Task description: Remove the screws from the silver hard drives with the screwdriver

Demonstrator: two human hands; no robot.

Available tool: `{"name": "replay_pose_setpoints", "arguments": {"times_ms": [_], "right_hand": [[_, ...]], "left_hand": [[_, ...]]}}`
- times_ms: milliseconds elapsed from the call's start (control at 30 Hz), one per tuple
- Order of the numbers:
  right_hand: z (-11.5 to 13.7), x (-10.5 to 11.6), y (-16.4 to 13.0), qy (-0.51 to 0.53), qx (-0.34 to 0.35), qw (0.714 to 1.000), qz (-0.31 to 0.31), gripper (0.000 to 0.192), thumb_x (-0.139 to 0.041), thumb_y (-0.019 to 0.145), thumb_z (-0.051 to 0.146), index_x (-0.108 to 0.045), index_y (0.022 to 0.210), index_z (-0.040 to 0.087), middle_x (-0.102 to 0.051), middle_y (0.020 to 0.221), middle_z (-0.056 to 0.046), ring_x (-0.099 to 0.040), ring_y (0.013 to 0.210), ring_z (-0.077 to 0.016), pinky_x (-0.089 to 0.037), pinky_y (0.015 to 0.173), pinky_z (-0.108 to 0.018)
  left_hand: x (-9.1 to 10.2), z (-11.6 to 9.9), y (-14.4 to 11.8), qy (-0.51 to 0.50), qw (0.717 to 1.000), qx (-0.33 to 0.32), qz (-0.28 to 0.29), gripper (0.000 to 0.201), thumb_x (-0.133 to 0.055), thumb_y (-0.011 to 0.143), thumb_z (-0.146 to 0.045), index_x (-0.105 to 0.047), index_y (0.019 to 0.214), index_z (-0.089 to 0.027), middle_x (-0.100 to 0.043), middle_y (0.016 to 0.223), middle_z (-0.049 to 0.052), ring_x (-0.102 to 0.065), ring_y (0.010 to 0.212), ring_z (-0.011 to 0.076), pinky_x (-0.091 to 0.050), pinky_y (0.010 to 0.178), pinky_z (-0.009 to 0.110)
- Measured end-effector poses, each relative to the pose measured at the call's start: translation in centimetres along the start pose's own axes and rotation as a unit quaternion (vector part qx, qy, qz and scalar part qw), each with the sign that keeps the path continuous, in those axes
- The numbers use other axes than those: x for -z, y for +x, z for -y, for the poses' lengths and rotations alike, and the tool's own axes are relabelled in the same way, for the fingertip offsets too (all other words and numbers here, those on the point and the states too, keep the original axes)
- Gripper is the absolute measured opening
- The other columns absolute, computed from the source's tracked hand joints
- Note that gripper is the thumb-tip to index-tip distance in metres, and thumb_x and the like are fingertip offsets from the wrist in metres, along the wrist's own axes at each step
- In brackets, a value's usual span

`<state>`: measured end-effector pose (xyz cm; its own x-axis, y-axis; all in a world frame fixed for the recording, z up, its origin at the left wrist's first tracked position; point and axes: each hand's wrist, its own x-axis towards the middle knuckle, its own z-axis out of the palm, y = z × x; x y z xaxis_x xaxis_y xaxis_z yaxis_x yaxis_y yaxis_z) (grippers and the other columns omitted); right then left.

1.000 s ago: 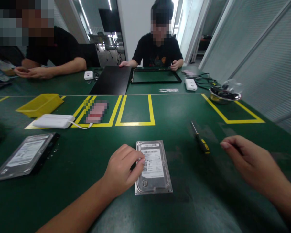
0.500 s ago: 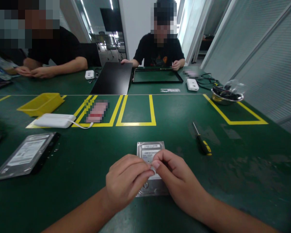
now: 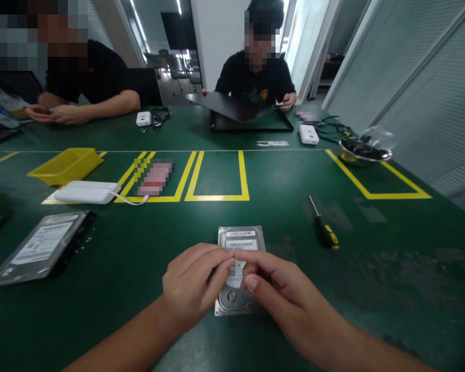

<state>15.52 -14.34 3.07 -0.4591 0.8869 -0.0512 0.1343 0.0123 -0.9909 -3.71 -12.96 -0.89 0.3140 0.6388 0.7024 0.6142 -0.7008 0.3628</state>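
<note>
A silver hard drive (image 3: 232, 305) with a white label lies flat on the green table in front of me. Over its left side, my left hand (image 3: 194, 281) has thumb and fingertips pinched together. My right hand (image 3: 284, 287) is above the drive's right side, fingers curled, its index fingertip meeting my left fingertips. Anything small between the fingers of either hand is hidden from me. A black and yellow screwdriver (image 3: 326, 232) rests on the table to the right. At the left is a second, larger-looking hard drive (image 3: 42, 245).
Beyond the hands are a white power bank (image 3: 87, 191) cabled to a blurred phone (image 3: 156, 178), a yellow bin (image 3: 65, 165) and a metal bowl (image 3: 366, 155) of dark items. Across the table, a person handles a dark panel (image 3: 232, 106) over a black frame (image 3: 251, 127). Another person sits far left.
My hands have parted slightly at the thumbs, showing more of the drive's label, and my right index finger has straightened leftward. Across the table, the dark panel was lifted over the frame.
</note>
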Motion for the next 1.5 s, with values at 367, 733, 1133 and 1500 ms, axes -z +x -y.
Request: {"name": "replay_pose_setpoints", "arguments": {"times_ms": [367,733,1133,1500], "right_hand": [[-3.6,12.1,-3.2,-0.665,-0.088,0.724,-0.163,0.038,-0.052,0.091,0.045,-0.063,0.116,0.019,-0.064,0.106,-0.012,-0.066,0.088,-0.0304,-0.054,0.067,-0.045],[-6.6,13.1,-2.5,-0.664,-0.211,0.695,-0.178,0.036,-0.034,0.098,0.048,-0.048,0.115,0.019,-0.066,0.109,-0.013,-0.069,0.090,-0.0308,-0.048,0.059,-0.038],[-4.6,14.2,-2.1,-0.555,-0.158,0.767,-0.281,0.043,-0.043,0.094,0.045,-0.062,0.117,0.014,-0.069,0.098,-0.012,-0.065,0.085,-0.0260,-0.048,0.074,-0.037],[-3.8,13.3,-3.2,-0.356,-0.026,0.836,-0.417,0.041,-0.054,0.087,0.048,-0.068,0.114,0.019,-0.064,0.075,-0.003,-0.059,0.064,-0.0180,-0.042,0.057,-0.030]], "left_hand": [[0.0,0.9,-0.3,-0.072,0.987,0.140,0.027,0.007,-0.056,0.089,-0.013,-0.061,0.088,-0.018,-0.065,0.078,0.001,-0.061,0.071,0.0123,-0.048,0.063,0.024],[0.9,2.3,0.3,-0.062,0.980,0.181,0.061,0.009,-0.056,0.092,-0.017,-0.065,0.090,-0.018,-0.067,0.083,0.001,-0.062,0.074,0.0131,-0.048,0.066,0.025],[0.5,3.5,0.2,-0.111,0.954,0.257,0.104,0.012,-0.054,0.093,-0.024,-0.064,0.091,-0.018,-0.066,0.080,0.001,-0.062,0.072,0.0144,-0.049,0.064,0.025],[1.3,3.9,0.4,-0.149,0.949,0.235,0.146,0.006,-0.057,0.090,-0.020,-0.062,0.093,-0.018,-0.062,0.075,-0.002,-0.058,0.066,0.0110,-0.045,0.062,0.023]]}}
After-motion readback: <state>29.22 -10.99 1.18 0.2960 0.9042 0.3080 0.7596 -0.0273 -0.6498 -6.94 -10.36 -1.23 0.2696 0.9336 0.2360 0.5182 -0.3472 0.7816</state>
